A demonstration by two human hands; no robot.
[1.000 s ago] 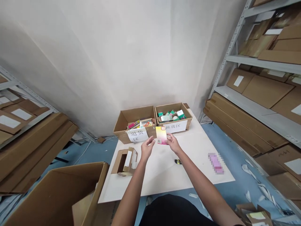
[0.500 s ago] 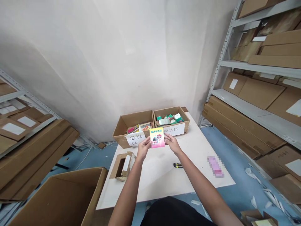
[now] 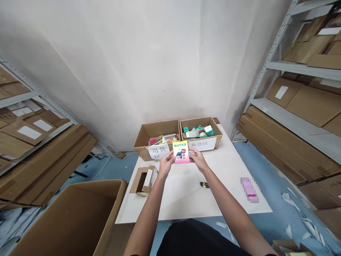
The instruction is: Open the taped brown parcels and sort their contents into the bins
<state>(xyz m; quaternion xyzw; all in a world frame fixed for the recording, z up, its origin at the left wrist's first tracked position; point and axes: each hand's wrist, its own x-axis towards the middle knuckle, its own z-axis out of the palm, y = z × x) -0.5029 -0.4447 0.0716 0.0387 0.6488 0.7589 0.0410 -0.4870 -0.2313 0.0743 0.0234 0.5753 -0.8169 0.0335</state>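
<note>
A small yellow-and-pink book with cartoon figures on its cover is held upright above the white table. My left hand grips its left edge, and my right hand pinches the right edge. Just behind it stand two cardboard boxes with paper labels: the left box holds books and packets, the right box holds several green-and-white cartons. Left of my left forearm lies an opened small carton. A black-and-yellow utility knife rests beside my right forearm.
A large open cardboard box stands on the floor at the table's left. A pixelated pink item lies near the table's right edge. Racks with cardboard boxes flank both sides, including the right rack. Paper scraps litter the blue floor.
The camera view has shifted slightly, so the table and boxes appear a little further right. Both hands keep hold of the book, with its cover still facing me.
</note>
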